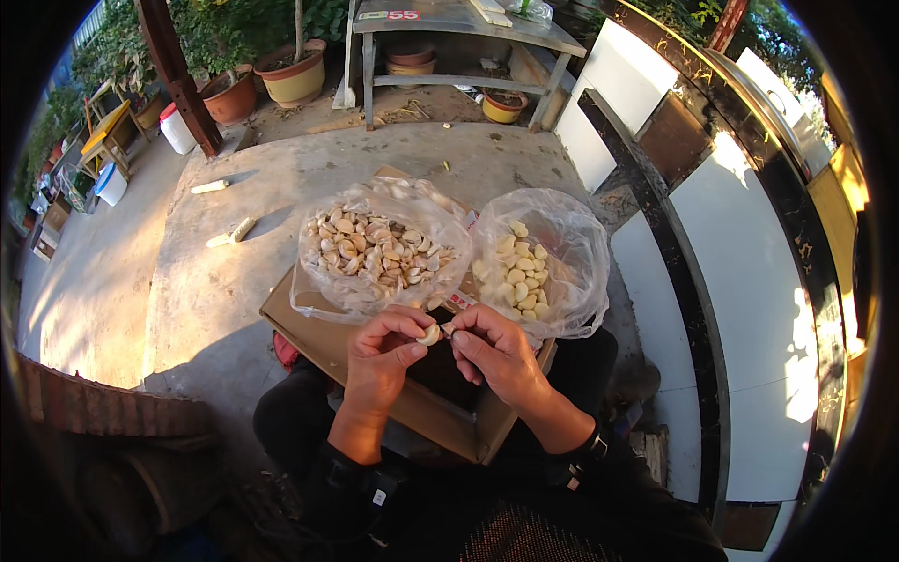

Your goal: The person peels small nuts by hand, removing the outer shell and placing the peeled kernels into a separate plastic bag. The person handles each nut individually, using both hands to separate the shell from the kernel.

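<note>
Between the thumb and fingers of my left hand [386, 351] is a garlic clove [429, 335], its pale flesh showing. My right hand [495, 350] pinches a small bit of garlic skin [448, 328] close beside the clove. Both hands are over an open cardboard box [428, 414] at my lap. Beyond them, on the left, a clear plastic bag [309, 298] holds many unpeeled garlic cloves [376, 246]. To its right, another clear plastic bag [586, 260] holds peeled, cream-coloured cloves [523, 270].
Corn cobs [242, 230] lie on the concrete floor at left. A metal table [463, 27] and potted plants [291, 74] stand further off. A wall with white panels [744, 274] curves along the right. At lower left is a round brick edge [112, 404].
</note>
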